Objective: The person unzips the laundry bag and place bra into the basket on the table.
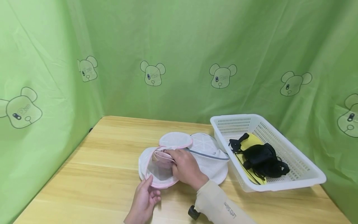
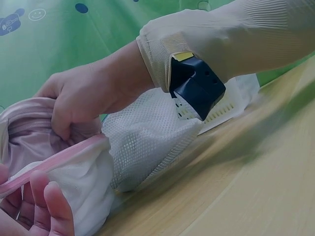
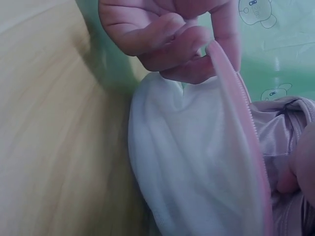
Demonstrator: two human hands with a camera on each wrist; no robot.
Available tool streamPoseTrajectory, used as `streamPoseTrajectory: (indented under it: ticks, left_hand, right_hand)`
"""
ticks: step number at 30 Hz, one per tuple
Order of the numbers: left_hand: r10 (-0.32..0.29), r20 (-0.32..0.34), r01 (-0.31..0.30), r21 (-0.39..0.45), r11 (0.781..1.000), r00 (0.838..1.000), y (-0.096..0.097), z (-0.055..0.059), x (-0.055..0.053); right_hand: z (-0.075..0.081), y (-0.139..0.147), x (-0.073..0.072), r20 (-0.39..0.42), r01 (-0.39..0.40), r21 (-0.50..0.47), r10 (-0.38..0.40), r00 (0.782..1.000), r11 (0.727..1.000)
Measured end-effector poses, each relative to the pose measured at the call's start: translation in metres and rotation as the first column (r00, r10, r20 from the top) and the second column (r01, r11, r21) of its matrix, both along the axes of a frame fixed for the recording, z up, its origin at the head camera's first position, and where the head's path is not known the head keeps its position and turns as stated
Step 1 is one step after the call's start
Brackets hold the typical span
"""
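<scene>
A white mesh laundry bag point(image 1: 143, 160) with a pink zipper rim stands with its mouth open and its round flap point(image 1: 175, 140) folded back. My left hand point(image 1: 143, 199) pinches the near rim between thumb and fingers; the left wrist view has these fingers point(image 2: 56, 209) just under the pink edge. From the right, my right hand point(image 1: 185, 166) reaches over the mouth and grips a folded mauve-pink satin garment point(image 1: 162, 156). That garment's lower part lies inside the bag. In the right wrist view the bag's wall point(image 3: 182, 157) hides some of the satin.
Beside it lies a second white mesh bag point(image 1: 213, 169) with a grey zipper. At the right, a white plastic basket point(image 1: 285, 187) holds a black strappy item point(image 1: 261, 160) and something yellow point(image 1: 251, 140). Green curtain point(image 1: 184, 102) surrounds the wooden table point(image 1: 84, 174).
</scene>
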State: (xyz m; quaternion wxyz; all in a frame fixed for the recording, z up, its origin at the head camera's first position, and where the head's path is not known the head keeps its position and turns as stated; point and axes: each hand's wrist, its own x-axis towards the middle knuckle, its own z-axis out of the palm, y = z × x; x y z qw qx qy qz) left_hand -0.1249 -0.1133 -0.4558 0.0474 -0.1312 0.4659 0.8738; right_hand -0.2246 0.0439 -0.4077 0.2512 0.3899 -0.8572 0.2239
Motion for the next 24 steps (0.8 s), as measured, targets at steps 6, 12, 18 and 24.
streamPoseTrajectory:
  ticks: [6,12,18,24]
  left_hand:
    - [-0.002,-0.004,0.002,0.000,1.000,1.000,-0.001,0.000,0.001]
    - [-0.004,-0.007,0.004,0.003,1.000,1.000,-0.001,0.000,0.001]
    - [-0.005,-0.002,0.005,0.000,1.000,1.000,-0.001,0.000,0.000]
    - [-0.004,-0.001,0.004,-0.002,1.000,1.000,-0.001,0.000,0.000]
  right_hand:
    - [0.004,0.000,0.000,-0.012,0.003,-0.043,-0.003,1.000,0.999]
    - [0.009,0.002,0.001,-0.011,0.013,-0.059,-0.014,1.000,0.998]
    - [0.014,0.003,0.001,-0.026,0.007,-0.076,-0.009,1.000,0.997]
    - [0.018,0.005,0.000,-0.050,-0.003,-0.094,-0.001,0.999,0.996]
